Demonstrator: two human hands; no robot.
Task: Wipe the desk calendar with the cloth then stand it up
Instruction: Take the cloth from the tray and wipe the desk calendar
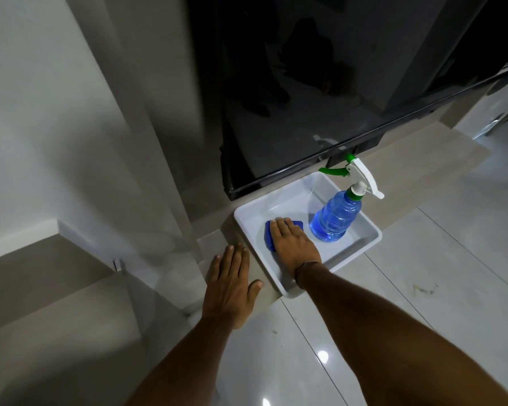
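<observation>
The right hand [294,244] lies palm down inside a white tray [361,240], fingers stretched forward and close together over a blue cloth [268,236], pressing it onto the tray floor; whether the fingers have curled to grip the cloth cannot be told, since the hand covers most of it and only the blue edges show at its left side and past the fingertips. A thin band sits at that wrist. Just right of this hand, in the same tray, stands a blue spray bottle [336,219] with a white and green trigger head, tilted a little away, apart from the hand. The left hand [232,284] is spread flat and empty, palm down on a pale ledge [264,276] just left of the tray, its thumb pointing toward the tray's near edge without clearly touching it. Beyond both hands rises a dark glossy screen [305,98], its lower edge passing over the far side of the tray. Below and to the right of the right forearm lies glossy tiled floor [423,288]. To the left of the left hand are pale walls and a lower step. The calendar cannot be seen anywhere around the hands
</observation>
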